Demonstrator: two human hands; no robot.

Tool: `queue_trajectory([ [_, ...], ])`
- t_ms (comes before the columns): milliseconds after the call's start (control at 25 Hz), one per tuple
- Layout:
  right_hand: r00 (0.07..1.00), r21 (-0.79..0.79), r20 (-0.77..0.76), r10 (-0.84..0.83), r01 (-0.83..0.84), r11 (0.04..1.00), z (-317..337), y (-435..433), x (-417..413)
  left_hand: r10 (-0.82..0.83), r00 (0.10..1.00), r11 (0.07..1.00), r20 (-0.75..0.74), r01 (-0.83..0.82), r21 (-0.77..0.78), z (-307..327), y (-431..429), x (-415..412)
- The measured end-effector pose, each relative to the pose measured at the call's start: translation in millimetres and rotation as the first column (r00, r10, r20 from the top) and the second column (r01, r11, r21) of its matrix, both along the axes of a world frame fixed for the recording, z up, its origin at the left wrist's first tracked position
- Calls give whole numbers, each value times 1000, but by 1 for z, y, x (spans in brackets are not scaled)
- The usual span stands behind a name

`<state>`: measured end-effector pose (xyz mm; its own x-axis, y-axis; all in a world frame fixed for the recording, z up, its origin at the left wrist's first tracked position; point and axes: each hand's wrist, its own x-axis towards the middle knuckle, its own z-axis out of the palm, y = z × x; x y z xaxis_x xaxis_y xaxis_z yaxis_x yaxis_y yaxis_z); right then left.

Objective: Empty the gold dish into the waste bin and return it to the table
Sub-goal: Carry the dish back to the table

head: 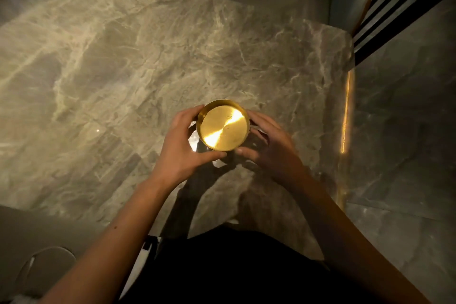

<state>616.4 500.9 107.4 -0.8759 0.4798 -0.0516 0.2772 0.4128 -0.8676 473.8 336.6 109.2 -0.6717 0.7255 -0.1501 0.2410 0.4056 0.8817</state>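
A round gold dish (223, 126) with a shiny flat inside is over the marble table (111, 69), near its front right part. Nothing shows inside the dish. My left hand (182, 145) wraps its left side, thumb at the near rim. My right hand (267, 143) cups the right side, fingers against the wall and thumb at the near rim. I cannot tell whether the dish rests on the table or is held just above it. No waste bin is in view.
The table's right edge (346, 111) has a lit gold strip, with marble floor (404, 131) beyond it. A black-and-white striped thing (399, 0) stands at the top right. A pale round object (47, 269) lies at the lower left.
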Motion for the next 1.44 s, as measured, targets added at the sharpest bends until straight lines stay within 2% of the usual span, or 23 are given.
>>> queue_trajectory([
  [80,999,-43,-12,-48,48,998,-2,-26,-31,-42,999,999,3,42,-5,-3,-18,-37],
  [280,994,113,-38,-104,107,988,2,-85,-94,-86,996,996,17,86,-2,0,-65,-105],
  [560,993,164,-122,-1,21,986,-1,-121,-145,-2,1000,1000,10,2,-9,-2,-112,-141],
  [760,979,23,-129,161,-159,987,-15,-136,-183,179,984,983,0,-179,-47,-8,-153,-152],
  [1000,961,89,-36,273,-269,959,-30,-186,-250,276,961,958,-13,-276,-77,-18,-215,-196],
  [1120,955,96,-15,297,-294,951,-33,-234,-301,296,955,954,-3,-296,-51,-28,-263,-246],
  [1240,957,-16,-48,285,-286,958,-35,-291,-353,249,963,965,-103,-257,-62,-34,-323,-293],
  [1440,922,-131,86,377,-365,922,-33,-388,-450,347,932,934,-108,-353,-44,-49,-430,-371],
])
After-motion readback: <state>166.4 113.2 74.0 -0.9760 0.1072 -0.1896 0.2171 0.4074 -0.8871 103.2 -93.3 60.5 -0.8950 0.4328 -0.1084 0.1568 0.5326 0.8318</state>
